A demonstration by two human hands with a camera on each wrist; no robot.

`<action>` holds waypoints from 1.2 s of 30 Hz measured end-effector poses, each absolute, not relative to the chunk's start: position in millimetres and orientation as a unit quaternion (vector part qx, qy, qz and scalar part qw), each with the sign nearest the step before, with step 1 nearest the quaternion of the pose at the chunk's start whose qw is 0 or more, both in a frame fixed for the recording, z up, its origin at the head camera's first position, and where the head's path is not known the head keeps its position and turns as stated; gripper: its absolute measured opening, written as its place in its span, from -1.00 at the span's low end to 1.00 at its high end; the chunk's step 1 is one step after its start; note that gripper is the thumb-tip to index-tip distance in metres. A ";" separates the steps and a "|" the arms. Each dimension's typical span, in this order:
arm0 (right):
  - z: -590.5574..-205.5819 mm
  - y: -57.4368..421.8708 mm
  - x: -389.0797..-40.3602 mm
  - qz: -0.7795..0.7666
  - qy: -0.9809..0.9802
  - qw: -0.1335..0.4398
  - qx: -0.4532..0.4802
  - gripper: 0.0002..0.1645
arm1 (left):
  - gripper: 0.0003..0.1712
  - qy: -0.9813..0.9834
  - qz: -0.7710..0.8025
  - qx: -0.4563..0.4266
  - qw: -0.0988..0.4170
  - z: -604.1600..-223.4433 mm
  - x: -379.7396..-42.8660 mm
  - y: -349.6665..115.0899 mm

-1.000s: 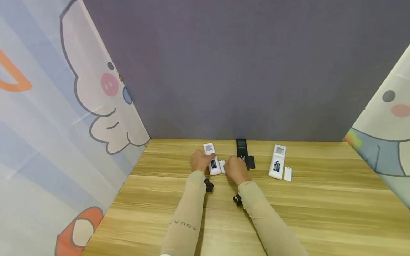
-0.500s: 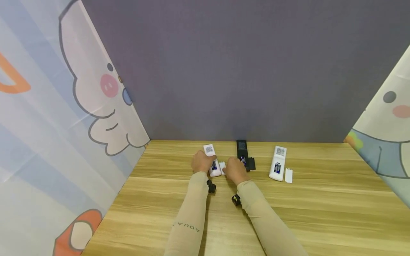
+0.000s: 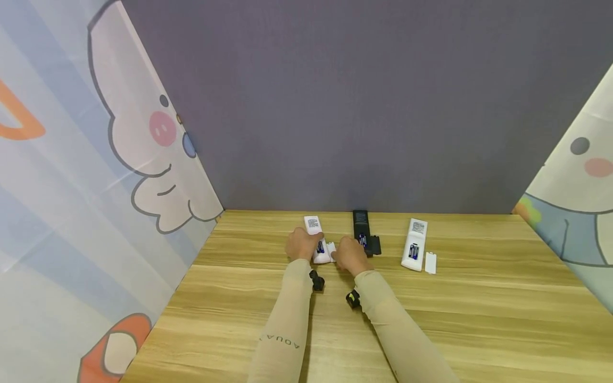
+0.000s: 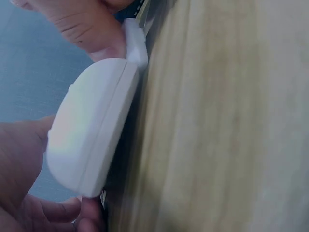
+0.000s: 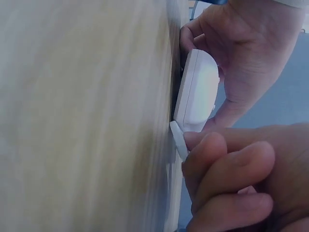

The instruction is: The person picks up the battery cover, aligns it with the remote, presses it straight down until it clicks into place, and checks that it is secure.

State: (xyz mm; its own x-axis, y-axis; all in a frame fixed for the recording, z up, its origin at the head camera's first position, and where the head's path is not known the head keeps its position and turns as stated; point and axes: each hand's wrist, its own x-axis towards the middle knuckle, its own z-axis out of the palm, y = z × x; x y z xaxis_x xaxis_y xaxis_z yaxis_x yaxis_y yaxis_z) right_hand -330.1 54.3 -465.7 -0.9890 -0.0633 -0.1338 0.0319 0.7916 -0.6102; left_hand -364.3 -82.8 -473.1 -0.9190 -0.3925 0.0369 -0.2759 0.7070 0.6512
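Note:
A white remote control (image 3: 313, 225) lies back side up, its battery compartment uncovered with dark blue batteries (image 3: 320, 247) inside. My left hand (image 3: 300, 244) grips it from the left, thumb across its back and fingers along its far side. Just right of it is a small white battery cover (image 3: 331, 250). My right hand (image 3: 351, 256) pinches this cover between thumb and forefinger, the other fingers curled. In the right wrist view the cover (image 5: 178, 139) stands tilted, close against the side of the remote (image 5: 199, 89). The left wrist view shows the remote's rounded white end (image 4: 91, 130).
Behind the right hand lies a black remote (image 3: 361, 226) with batteries, its black cover (image 3: 375, 245) alongside. Farther right are another white remote (image 3: 415, 244) with batteries and its white cover (image 3: 430, 263). A grey panel (image 3: 364, 106) borders the wooden table (image 3: 479, 298) at the back.
The right hand has shifted slightly left and its fingers have closed on the white cover. The left thumb now covers slightly more of the battery compartment. The other remotes have stayed put.

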 end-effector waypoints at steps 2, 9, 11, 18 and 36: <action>-466.1 53.9 -330.6 -0.331 0.941 0.073 -0.007 -0.54 | -0.52 -0.921 -0.335 0.181 0.083 -473.4 -364.8 -82.7; -468.8 57.1 -331.5 -0.357 0.932 0.056 -0.017 -0.51 | -0.53 -0.920 -0.340 0.181 0.078 -476.4 -367.5 -85.1; -469.2 57.9 -331.6 -0.353 0.934 0.047 -0.022 -0.49 | -0.53 -0.918 -0.346 0.179 0.074 -477.5 -368.0 -86.5; -466.5 58.7 -331.1 -0.347 0.936 0.033 -0.041 -0.51 | -0.59 -0.905 -0.387 0.172 0.050 -476.9 -364.5 -93.3; -459.1 67.5 -329.9 -0.364 0.929 0.037 -0.058 -0.63 | -0.65 -0.897 -0.414 0.151 0.037 -476.5 -360.7 -103.8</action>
State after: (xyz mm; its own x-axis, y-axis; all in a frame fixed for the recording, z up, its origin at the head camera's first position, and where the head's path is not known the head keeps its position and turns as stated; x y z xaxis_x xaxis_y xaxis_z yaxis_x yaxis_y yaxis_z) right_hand -329.9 67.5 -459.1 -0.9905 -0.1345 -0.0276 -0.0800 0.7285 -0.6803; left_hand -360.7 -103.8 -476.5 -0.9516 -0.3017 -0.0594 -0.2408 0.6108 0.7543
